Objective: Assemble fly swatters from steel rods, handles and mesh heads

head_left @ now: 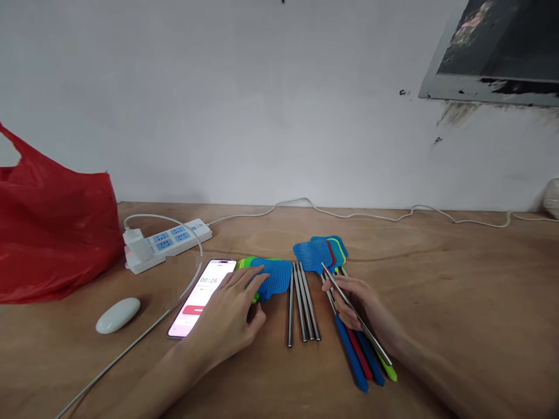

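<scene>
My left hand [238, 308] lies on a stack of fly-swatter heads [274, 276], blue on top with green and yellow beneath, fingers stretched flat over it. My right hand [356, 299] pinches a thin metal rod [349, 302] that slants from the assembled swatters toward me. Under that hand lie several finished fly swatters [321, 253] with blue, red and green handles [358, 355]. Several loose metal rods [302, 302] lie side by side between my hands.
A phone [203, 297] with a running timer lies left of my left hand. A white power strip [168, 241] with cables, a white mouse [117, 315] and a red plastic bag [48, 233] sit at the left. The wooden table [458, 279] meets a white wall.
</scene>
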A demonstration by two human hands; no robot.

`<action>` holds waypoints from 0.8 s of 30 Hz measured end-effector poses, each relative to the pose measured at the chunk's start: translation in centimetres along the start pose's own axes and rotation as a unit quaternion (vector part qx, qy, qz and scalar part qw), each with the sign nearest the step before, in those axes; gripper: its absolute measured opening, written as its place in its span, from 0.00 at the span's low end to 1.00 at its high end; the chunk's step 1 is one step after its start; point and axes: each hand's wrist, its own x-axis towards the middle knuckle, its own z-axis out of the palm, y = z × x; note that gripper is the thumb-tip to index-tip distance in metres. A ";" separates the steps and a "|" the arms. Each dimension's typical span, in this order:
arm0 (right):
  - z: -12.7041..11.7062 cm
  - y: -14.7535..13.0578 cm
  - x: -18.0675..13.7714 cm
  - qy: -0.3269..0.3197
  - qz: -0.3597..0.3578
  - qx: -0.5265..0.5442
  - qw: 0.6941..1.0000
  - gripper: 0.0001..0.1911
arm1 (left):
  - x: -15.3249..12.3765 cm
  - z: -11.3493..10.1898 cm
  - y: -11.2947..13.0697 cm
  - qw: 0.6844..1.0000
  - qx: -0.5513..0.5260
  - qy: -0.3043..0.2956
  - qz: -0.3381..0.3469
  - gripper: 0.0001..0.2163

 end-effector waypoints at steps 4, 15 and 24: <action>-0.2 -0.1 -0.1 0.018 -0.010 -0.018 1.000 0.17 | -0.3 0.8 -0.4 0.999 0.006 -0.047 -0.001 0.23; 0.2 -0.7 -0.6 0.041 0.008 -0.073 0.996 0.21 | 0.5 -1.2 0.9 0.997 -0.059 -0.047 0.018 0.15; 0.0 -0.1 -0.5 0.017 0.021 -0.096 0.995 0.22 | -0.4 1.2 -0.8 0.998 -0.007 -0.066 -0.007 0.29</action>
